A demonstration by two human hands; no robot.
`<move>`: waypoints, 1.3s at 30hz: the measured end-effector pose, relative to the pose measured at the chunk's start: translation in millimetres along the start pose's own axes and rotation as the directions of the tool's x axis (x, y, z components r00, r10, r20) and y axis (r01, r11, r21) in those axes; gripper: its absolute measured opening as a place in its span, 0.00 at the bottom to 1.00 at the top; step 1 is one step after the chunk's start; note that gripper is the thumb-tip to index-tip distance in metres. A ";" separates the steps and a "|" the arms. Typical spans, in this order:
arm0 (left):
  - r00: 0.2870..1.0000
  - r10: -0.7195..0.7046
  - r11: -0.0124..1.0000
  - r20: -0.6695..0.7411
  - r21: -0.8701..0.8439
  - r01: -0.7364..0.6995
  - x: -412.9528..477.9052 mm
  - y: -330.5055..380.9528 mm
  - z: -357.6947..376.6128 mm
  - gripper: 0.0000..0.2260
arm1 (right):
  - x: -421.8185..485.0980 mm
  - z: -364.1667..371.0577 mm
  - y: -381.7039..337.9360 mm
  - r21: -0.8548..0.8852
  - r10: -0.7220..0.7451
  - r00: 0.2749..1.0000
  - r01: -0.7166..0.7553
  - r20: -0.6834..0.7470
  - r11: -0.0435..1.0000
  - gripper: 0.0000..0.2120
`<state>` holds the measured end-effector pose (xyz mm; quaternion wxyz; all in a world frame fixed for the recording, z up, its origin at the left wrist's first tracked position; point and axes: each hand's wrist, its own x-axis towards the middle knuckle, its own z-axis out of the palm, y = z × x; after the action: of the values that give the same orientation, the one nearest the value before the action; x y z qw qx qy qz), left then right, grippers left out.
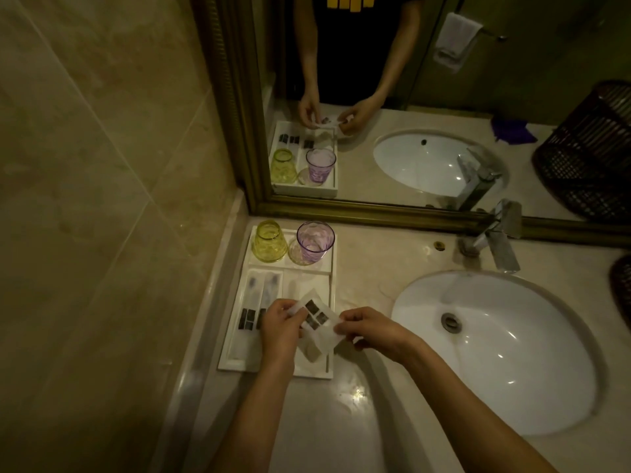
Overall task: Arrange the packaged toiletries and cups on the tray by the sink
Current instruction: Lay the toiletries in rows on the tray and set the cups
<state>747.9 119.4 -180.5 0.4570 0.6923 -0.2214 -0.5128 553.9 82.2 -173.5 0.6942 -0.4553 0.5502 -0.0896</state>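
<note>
A white compartment tray [327, 268] lies on the counter left of the sink. At its far end a yellow cup [269, 242] stands upside down beside an upright purple cup [314, 241]. Two long packaged toothbrushes [261, 291] lie in the left compartment. Over the tray's right compartment, my left hand [281, 327] and my right hand [367, 331] together hold a small white toiletry packet [316, 317] with dark labels. A second white packet [316, 346] lies just under it; which hand touches that one I cannot tell.
A white oval sink [495, 353] fills the right of the marble counter, with a chrome tap [495, 240] behind it. A gold-framed mirror [341, 206] runs along the back and reflects the scene. A dark wicker basket [621, 288] sits at the far right edge. A tiled wall is on the left.
</note>
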 end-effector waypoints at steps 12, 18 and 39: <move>0.983 -0.081 0.960 0.162 0.277 0.033 11.9 3.6 0.6 0.08 | 53.9 -2.5 -44.5 -0.515 -0.456 0.788 0.211 -0.413 0.831 0.04; 0.933 -0.251 0.874 0.257 0.475 0.104 6.4 -6.4 2.4 0.07 | 83.3 0.7 -62.3 -0.722 -0.578 0.780 0.255 -0.239 0.643 0.06; 0.832 0.274 0.294 0.483 0.781 -0.551 -1.4 -34.4 10.8 0.16 | 57.7 19.7 -13.6 -0.963 -0.610 0.780 0.038 -0.138 0.266 0.18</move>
<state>732.0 132.7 -210.0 0.0972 0.6698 -0.6887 -0.2599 597.5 48.9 -203.3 0.1077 -0.8323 0.5434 -0.0201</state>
